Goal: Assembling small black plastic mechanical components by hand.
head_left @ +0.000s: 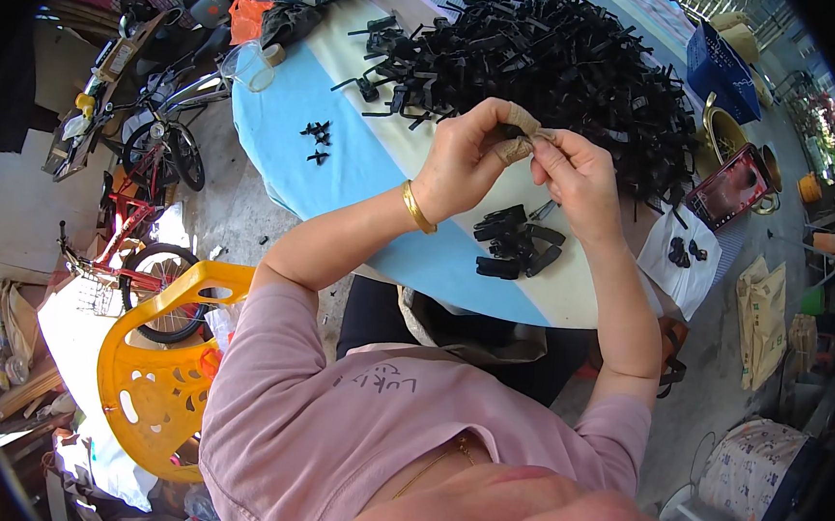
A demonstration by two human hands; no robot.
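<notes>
My left hand [471, 163] and my right hand [578, 175] meet fingertip to fingertip above the table. Both are closed in a pinch; whatever lies between the fingers is too small to make out. Beige tape wraps the left thumb and forefinger. Just beyond the hands rises a large heap of black plastic parts with strap-like ends [547, 66]. Below them, near the table's edge, lies a small group of black parts [515, 243]. A thin metal piece [543, 210] pokes out beside that group. Several tiny black pieces [318, 137] sit apart to the left.
A striped blue and cream cloth covers the table [288, 179]. At right are a blue basket [721, 74], a brass-coloured pot [722, 132], a red box [729, 188] and a white bag [684, 255] bearing black pieces. A yellow chair [152, 387] and bicycles [160, 141] stand left.
</notes>
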